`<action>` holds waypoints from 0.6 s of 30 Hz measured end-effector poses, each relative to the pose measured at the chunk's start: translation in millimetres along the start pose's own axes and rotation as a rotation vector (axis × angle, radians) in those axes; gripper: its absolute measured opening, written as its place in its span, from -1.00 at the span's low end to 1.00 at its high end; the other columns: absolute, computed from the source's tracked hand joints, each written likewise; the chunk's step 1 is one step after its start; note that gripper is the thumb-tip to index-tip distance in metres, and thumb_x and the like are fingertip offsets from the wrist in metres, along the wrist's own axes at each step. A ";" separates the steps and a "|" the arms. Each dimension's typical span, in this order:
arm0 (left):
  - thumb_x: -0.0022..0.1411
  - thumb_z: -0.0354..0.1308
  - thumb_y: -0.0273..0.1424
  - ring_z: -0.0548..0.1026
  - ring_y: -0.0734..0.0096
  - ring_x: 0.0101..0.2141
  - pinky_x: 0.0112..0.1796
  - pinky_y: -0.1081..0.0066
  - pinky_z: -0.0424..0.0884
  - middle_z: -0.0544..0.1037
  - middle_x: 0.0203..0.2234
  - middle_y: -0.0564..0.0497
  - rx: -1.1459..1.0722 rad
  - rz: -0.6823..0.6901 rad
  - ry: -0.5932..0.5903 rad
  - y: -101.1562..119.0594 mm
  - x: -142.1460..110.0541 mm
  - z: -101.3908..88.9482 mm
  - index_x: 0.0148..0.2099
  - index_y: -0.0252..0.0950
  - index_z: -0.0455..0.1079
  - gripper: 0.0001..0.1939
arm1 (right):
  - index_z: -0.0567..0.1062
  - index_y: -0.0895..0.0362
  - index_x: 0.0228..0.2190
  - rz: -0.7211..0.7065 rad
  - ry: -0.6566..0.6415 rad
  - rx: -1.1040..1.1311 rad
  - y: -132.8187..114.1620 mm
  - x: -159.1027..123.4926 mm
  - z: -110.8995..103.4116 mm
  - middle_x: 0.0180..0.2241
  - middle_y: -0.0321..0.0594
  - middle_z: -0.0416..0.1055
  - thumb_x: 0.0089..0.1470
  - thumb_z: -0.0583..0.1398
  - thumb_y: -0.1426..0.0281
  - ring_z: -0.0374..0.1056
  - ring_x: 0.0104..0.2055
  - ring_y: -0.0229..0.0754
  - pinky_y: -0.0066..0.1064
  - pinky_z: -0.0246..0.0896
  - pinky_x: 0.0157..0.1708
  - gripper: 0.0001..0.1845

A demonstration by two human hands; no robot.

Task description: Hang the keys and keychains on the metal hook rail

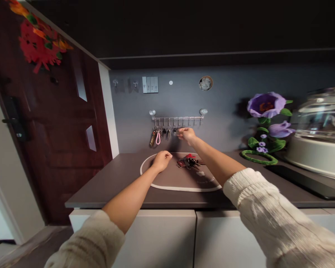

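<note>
My right hand (186,135) is raised to the hook rail (178,118) on the grey wall. Its fingers are pinched close beside a small dark key (175,131) hanging from a hook; what sits between them is too small to make out. Further left on the rail hang several key sets, among them one with a pink loop (158,137) and one with a brown tag (152,138). My left hand (162,161) is curled closed above the brown mat (170,180), with nothing visible in it. On the mat, between my forearms, lies a bunch of keys (190,162) with red pieces.
Purple fabric flowers (266,106) with a green ring base stand on the counter (111,186) at the right. Behind my right sleeve are a black flat slab (304,181) and a white domed appliance (318,149). A dark red door (69,149) is at left; a dark cabinet (184,29) overhangs.
</note>
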State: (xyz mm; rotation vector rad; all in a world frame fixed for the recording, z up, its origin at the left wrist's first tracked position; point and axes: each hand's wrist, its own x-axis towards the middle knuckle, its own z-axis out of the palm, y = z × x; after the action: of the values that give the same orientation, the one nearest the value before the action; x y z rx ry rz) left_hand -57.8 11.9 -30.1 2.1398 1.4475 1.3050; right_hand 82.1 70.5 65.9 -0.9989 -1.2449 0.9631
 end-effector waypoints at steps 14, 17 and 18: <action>0.10 0.02 -0.46 0.37 0.43 -0.32 -0.23 0.45 0.26 0.45 -0.40 0.00 0.198 0.257 -0.100 39.9 -15.0 6.2 -0.34 -0.29 0.44 -0.84 | 0.39 0.21 -0.51 -0.090 -0.081 -0.122 20.4 -52.6 -36.0 -0.55 -0.29 0.38 -0.06 0.14 0.50 0.21 -0.56 -0.43 -0.58 0.12 -0.50 -0.96; 0.11 0.04 -0.44 0.35 0.39 -0.27 -0.19 0.42 0.24 0.45 -0.38 -0.01 0.296 0.328 -0.157 46.1 -17.3 13.2 -0.33 -0.25 0.44 -0.85 | 0.40 0.21 -0.49 -0.131 -0.062 -0.210 32.7 -61.2 -48.0 -0.53 -0.29 0.39 -0.08 0.14 0.47 0.22 -0.54 -0.41 -0.56 0.13 -0.45 -0.95; 0.11 0.05 -0.43 0.34 0.38 -0.26 -0.19 0.40 0.23 0.44 -0.37 -0.01 0.334 0.351 -0.170 47.9 -18.2 15.5 -0.33 -0.24 0.45 -0.86 | 0.40 0.20 -0.49 -0.152 -0.059 -0.241 37.4 -63.3 -52.3 -0.53 -0.29 0.39 -0.08 0.13 0.46 0.22 -0.54 -0.40 -0.55 0.14 -0.44 -0.95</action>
State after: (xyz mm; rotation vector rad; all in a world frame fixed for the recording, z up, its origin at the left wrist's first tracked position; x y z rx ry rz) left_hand -18.0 -22.1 -18.7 2.7492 1.3396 1.0000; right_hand 127.8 17.1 9.3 -1.0508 -1.4893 0.7409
